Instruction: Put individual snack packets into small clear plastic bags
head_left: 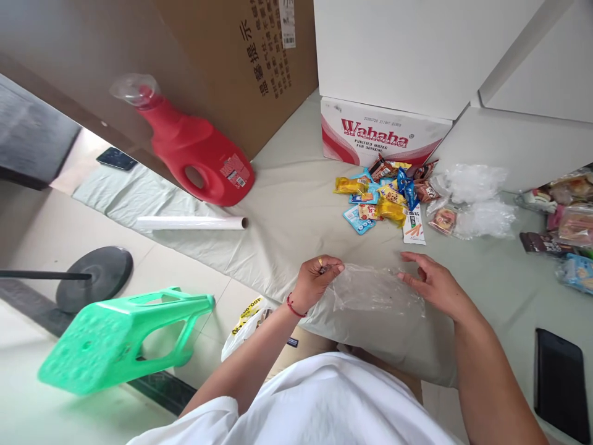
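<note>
A clear, crinkled plastic bag (375,290) stretches between my hands just above the cloth-covered surface. My left hand (317,278), with a ring and a red cord at the wrist, is closed in a pinch on the bag's left end. On the other side, my right hand (430,281) has its thumb and forefinger apart, the thumb at the bag's upper right edge; I cannot tell whether it touches. Beyond the hands lies a pile of small wrapped snacks (391,194) in yellow, blue, white and brown wrappers.
Behind the snacks stands a Wahaha water carton (370,133). Crumpled clear bags (482,216) and more packaged food (579,222) lie to the right, a black phone (560,377) nearer. On the left are a red jug (204,161), a white roll (199,223) and a green stool (102,340).
</note>
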The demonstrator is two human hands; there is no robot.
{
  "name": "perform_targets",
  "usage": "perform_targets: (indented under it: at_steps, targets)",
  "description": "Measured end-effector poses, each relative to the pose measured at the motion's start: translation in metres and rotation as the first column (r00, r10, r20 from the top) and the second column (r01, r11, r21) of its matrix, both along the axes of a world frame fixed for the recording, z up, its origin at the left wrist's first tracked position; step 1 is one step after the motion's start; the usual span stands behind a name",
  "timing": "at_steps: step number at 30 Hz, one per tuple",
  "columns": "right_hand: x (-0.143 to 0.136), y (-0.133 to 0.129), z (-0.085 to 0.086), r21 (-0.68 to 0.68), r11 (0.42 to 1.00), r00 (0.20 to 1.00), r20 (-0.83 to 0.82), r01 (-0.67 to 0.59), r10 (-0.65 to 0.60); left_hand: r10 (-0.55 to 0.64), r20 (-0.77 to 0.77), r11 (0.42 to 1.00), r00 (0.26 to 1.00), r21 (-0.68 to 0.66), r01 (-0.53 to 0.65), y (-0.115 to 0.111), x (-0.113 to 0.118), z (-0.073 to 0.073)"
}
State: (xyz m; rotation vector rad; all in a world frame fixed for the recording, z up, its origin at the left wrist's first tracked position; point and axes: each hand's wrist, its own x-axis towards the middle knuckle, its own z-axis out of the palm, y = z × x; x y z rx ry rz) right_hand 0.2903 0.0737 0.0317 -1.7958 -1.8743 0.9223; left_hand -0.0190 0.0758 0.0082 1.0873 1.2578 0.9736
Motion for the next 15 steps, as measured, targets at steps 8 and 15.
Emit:
perform_targets:
  at_steps: [8,15]
  targets:
    - [-0.002,-0.001,-0.025,-0.239,0.959,0.966,-0.173,0.15,-0.194,0.041,-0.02,0.999,0.999,-0.01,-0.042,0.006,-0.004,-0.007]
    - [0.001,0.003,-0.024,-0.129,0.931,0.869,-0.334,0.342,-0.366,-0.11,0.136,0.973,0.985,-0.186,0.134,0.021,-0.024,-0.009]
